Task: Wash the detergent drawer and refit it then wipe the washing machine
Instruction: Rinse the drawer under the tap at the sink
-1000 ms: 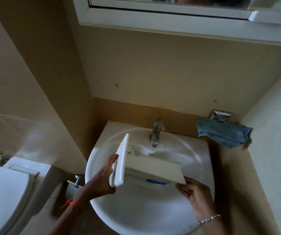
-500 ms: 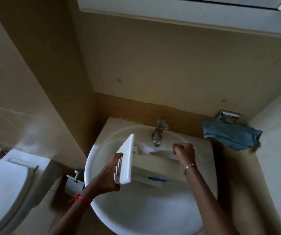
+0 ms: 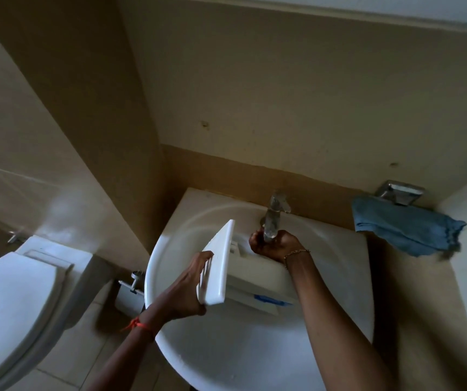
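Both busy: left hand point(image 3: 186, 289) grips detergent drawer point(image 3: 256, 273) by its front; right hand point(image 3: 276, 246), just behind it, clasps tap point(image 3: 276, 209).

The detergent drawer point(image 3: 218, 266) was white, one blue patch point(image 3: 271, 300) on its side. Basin point(image 3: 226, 348) white too, toilet point(image 3: 9, 300) white. The cloth point(image 3: 404, 224) was faded blue, the tap point(image 3: 274, 213) dull silver, wrist thread point(image 3: 139, 324) orange.

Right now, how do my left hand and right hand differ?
The left hand grips the detergent drawer by its front panel; the right hand curls round the tap spout. The left hand sits nearer the camera, the right hand farther back. The left wrist wears an orange thread, the right a bracelet. Both are over the sink.
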Motion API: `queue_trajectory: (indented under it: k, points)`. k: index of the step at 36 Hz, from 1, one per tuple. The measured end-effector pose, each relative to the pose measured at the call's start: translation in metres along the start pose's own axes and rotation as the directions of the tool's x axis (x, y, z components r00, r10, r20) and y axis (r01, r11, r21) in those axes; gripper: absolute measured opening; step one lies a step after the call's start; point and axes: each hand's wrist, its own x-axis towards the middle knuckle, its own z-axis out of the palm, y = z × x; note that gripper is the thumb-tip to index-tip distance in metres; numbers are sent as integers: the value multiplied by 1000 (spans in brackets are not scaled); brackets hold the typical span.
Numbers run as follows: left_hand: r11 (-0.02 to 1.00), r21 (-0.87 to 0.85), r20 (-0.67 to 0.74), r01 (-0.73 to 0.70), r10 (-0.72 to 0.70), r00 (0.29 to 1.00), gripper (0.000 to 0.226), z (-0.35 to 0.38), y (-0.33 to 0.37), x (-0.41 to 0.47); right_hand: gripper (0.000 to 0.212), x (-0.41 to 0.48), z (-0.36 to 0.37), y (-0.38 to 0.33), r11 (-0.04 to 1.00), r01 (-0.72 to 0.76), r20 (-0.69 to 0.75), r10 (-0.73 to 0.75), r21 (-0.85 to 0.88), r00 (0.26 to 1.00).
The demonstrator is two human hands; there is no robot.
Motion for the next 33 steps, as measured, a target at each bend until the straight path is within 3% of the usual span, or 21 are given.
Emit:
queue_trajectory:
  k: [4, 8, 13, 18, 21, 23, 28, 33]
  points:
    - [1000, -16, 1, 2, -2, 1000, 104, -1, -1, 1, 34, 1, 1, 0, 998, -4, -14, 3, -55, 1000]
    - [999, -34, 19, 12, -11, 1000, 104, 0, -3, 0, 16, -7, -2, 2, 989, 22, 14, -21, -149, 1000]
    - [998, -51, 22, 25, -24, 999, 101, 0, -4, 0, 22, -15, -22, -13, 957, 81, 74, -63, -277, 995]
    - [995, -95, 30, 40, -38, 999, 99, -1, -2, 1, 25, -40, -36, -26, 965, 115, 131, -86, -235, 988]
    - [992, -115, 40, 53, -48, 998, 100, -1, -1, 1, 24, -61, -31, -23, 945, 128, 194, -71, -300, 978]
    - [992, -115, 49, 60, -54, 997, 101, -2, 0, 1, 18, -71, -22, -16, 906, 136, 173, -71, -400, 982]
    - [993, -96, 52, 63, -58, 997, 101, -2, 1, 2, 31, -86, 0, 11, 707, 217, 208, -101, -673, 973]
    - [995, -87, 50, 53, -48, 998, 102, -3, 2, 0, 29, -95, 22, 37, 531, 323, 276, -168, -784, 946]
